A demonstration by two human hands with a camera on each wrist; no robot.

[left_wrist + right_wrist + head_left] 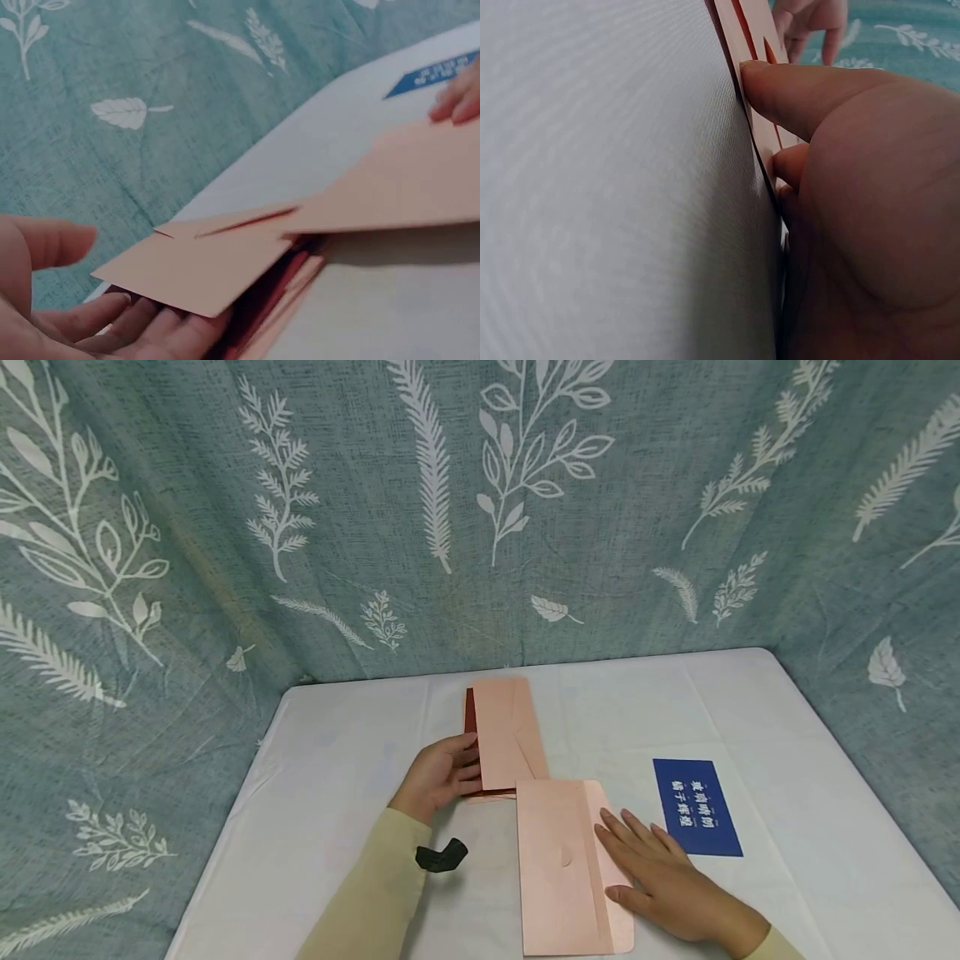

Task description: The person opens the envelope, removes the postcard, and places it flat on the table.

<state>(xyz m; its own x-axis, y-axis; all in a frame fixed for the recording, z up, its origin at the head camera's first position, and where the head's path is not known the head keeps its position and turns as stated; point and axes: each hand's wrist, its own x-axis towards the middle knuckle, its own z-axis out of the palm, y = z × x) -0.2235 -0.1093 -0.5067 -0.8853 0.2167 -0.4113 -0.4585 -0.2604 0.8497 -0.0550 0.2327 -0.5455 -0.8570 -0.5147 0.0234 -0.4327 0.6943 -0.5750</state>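
Two pink paper envelopes lie on the white cloth, the near one overlapping a corner of the far one. My left hand (442, 772) is at the left edge of the far envelope (510, 727), fingers tucked under its raised top panel (187, 274). In the left wrist view the thumb (64, 244) stands apart from the paper. Dark red (470, 714) shows inside. My right hand (660, 881) lies with spread fingers on the right strip of the near envelope (555, 868), which has a small half-round cut. The right wrist view shows its thumb (780, 86) along the paper edge.
A dark blue card (697, 810) with white characters lies right of the envelopes, close to my right fingers. A black strap piece (442, 856) sticks out at my left wrist. Behind the white-covered table (337, 735) hangs a green leaf-patterned curtain (465, 602).
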